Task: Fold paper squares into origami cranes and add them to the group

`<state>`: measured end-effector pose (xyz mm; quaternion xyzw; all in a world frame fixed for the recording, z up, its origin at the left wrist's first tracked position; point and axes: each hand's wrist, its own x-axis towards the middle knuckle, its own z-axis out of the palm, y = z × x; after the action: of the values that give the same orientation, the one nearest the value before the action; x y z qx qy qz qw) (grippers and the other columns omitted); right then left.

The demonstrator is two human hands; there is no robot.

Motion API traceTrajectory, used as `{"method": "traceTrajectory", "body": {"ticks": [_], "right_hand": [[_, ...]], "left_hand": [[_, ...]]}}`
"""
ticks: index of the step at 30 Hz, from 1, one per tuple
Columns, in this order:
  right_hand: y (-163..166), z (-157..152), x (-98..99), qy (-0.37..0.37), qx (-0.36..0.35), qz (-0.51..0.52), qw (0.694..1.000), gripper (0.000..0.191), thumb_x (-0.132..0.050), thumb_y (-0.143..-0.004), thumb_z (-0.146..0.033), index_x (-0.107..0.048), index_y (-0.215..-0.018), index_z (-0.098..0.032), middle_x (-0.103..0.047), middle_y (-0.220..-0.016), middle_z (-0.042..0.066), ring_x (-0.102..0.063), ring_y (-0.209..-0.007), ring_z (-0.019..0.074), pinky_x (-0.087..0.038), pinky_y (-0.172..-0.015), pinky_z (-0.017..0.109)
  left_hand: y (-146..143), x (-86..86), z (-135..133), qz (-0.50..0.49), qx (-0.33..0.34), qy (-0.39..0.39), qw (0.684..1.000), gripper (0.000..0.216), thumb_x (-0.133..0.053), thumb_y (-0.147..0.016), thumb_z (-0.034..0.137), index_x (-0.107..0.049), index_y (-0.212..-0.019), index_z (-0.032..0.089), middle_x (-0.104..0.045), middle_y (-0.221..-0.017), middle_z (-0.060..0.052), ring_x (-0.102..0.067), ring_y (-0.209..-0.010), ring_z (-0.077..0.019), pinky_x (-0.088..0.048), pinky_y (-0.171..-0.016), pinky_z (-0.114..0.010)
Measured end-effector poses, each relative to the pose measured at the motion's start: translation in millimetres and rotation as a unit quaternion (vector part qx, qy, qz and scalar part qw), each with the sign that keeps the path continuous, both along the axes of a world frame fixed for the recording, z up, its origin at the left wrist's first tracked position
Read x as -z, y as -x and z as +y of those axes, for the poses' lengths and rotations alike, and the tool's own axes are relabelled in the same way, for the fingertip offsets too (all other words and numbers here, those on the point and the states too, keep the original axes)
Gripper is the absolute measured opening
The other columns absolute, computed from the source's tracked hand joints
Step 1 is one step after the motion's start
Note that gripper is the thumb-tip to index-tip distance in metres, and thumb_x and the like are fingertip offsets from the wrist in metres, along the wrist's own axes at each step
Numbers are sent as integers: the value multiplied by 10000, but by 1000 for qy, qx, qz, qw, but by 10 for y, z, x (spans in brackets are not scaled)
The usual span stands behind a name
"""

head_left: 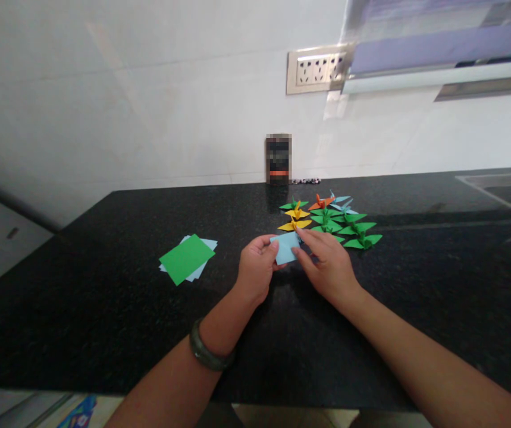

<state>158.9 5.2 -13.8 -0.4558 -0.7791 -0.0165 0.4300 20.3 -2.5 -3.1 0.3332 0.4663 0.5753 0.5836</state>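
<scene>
Left hand [254, 267]: bare, at the centre of the frame, thumbnail too small to make out clearly
Right hand [331, 264]: bare, just right of centre, slim tapering fingers
Bangle [201, 351]: worn around the left arm near the wrist, lower frame, left of centre
Bangle colour: dark grey-green, slightly mottled, with a soft shine
Bangle shape: thick, rounded, smooth band, stiff in look, its far side hidden by the arm
Left forearm [170, 380]: uncovered down to the bottom edge
Right forearm [416, 351]: uncovered, broadening towards the lower right corner
</scene>
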Motion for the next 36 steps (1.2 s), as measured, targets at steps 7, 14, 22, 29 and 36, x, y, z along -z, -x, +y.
{"method": "traceTrajectory", "body": {"ticks": [7,14,22,29,36], "right_hand": [[11,3,0,-21,-5,-19,1000,286,-499,-823,-246,-621,-1066,-157,-655,-1019,126,-593,-912,237,-488,-796,396],[27,-15,-17,-34,-4,-54,998,307,-484,-831,-225,-601,-1092,-114,-641,-1058,154,-578,-954,249,-463,-854,406],[39,-21,-17,-30,-31,-16,999,271,-494,-819,-201,-607,-1058,-144,-645,-1031,135,-577,-954,234,-468,-840,396],[42,-27,-13,83,-66,141,984,103,-550,-778,-190,-627,-847,-190,-632,-853,65,-588,-767,164,-501,-582,264],[-21,39,1,101,-144,198,964,230,-539,-795,-163,-669,-959,-258,-625,-831,28,-575,-790,145,-475,-713,297]], "left_hand": [[8,33,11,45,-12,-22,999,256,-626,-673,288,-559,-875,146,-604,-641,5,-574,-557,-114,-499,-532,-250],[4,13,10,42,-17,-18,999,240,-614,-685,279,-554,-869,138,-611,-661,0,-576,-561,-106,-489,-519,-227],[7,10,12,24,-18,-22,999,243,-629,-663,273,-557,-850,136,-599,-632,13,-561,-537,-99,-482,-506,-224],[17,24,12,21,38,-24,999,229,-634,-667,285,-573,-823,128,-597,-630,7,-554,-536,-97,-475,-517,-228],[83,18,18,-18,113,-15,993,219,-603,-712,280,-596,-853,112,-622,-677,-29,-583,-584,-119,-479,-545,-241]]}}
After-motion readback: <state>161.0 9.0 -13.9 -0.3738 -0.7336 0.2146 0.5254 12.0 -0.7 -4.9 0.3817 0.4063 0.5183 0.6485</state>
